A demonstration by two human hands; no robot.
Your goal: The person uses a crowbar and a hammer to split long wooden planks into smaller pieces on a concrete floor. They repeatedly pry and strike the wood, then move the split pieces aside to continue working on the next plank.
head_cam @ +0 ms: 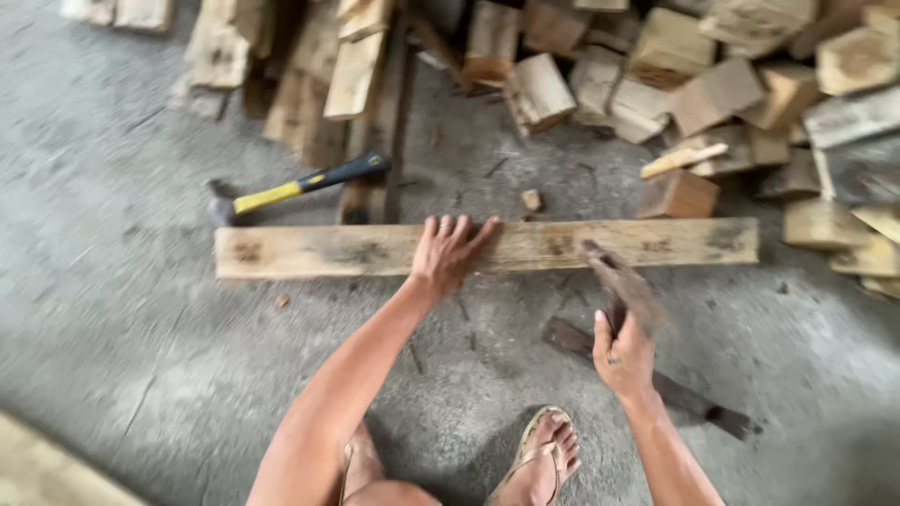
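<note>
A long pale wooden plank [309,250] lies flat on the concrete floor in front of me. My left hand [448,251] rests palm down on its middle, fingers spread over the far edge. My right hand [622,354] grips the handle of a dark hammer-like tool [621,283], blurred with motion, its head above the plank's near edge right of my left hand. My sandalled feet [542,461] show at the bottom.
A hammer with a yellow and black handle [298,186] lies beyond the plank on the left. A heap of wood blocks and offcuts [656,84] fills the back. A dark flat metal bar [670,386] lies on the floor under my right hand.
</note>
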